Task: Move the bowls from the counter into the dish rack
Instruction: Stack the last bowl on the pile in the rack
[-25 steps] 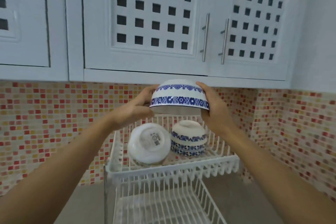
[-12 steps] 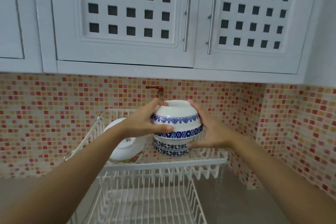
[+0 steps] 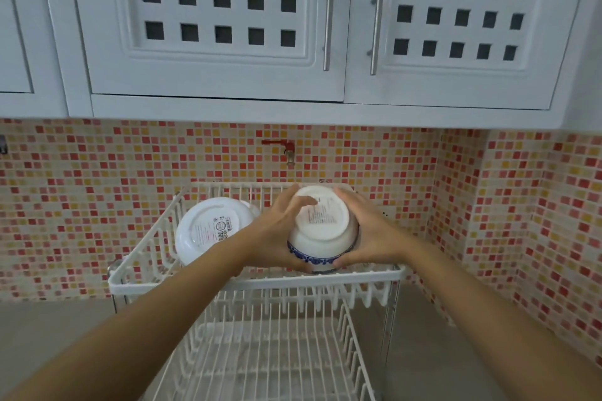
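A blue-patterned white bowl sits upside down in the right half of the upper tier of the white wire dish rack, its labelled base facing me. It covers the other patterned bowl, which is hidden beneath it. My left hand grips its left side and my right hand its right side. A plain white bowl leans upside down in the left half of the same tier, just beyond my left forearm.
The rack's lower tier shows bare wires. Grey counter lies either side of the rack. Mosaic tiled walls close the corner at the right. A red tap juts from the wall above the rack. White cupboards hang overhead.
Both hands have lowered the patterned bowl from above the rack onto the patterned bowl in the upper tier. My view has tipped downward, so the base now faces me.
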`<state>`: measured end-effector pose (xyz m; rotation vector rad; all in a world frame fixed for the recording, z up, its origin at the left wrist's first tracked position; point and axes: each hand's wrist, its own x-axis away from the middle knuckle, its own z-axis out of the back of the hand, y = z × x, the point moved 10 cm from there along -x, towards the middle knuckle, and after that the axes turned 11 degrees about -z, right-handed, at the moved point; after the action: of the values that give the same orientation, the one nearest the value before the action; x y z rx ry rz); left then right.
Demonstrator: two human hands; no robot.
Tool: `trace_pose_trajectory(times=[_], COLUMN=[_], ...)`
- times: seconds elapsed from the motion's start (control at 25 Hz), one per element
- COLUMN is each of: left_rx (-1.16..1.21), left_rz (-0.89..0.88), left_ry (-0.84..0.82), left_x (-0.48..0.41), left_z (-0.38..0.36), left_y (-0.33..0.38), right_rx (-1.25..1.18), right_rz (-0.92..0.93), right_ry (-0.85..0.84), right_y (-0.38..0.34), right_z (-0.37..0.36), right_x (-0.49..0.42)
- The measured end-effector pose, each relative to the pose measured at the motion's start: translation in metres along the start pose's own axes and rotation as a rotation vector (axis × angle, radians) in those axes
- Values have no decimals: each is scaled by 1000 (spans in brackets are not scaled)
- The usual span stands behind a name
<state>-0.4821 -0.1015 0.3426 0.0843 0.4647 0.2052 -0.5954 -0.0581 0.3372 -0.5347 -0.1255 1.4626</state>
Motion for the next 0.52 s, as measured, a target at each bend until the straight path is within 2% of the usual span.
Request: trace_pose_trajectory(times=[0.52], left_rx=[-161], left_rz=[55], left_ry=[-84], left_x=[3], left_z=[-20], left_y=[-13], right_rx=[160], right_rz=[-5], right_ry=[12], right_y=[0], right_z=[-8], right_x=[0])
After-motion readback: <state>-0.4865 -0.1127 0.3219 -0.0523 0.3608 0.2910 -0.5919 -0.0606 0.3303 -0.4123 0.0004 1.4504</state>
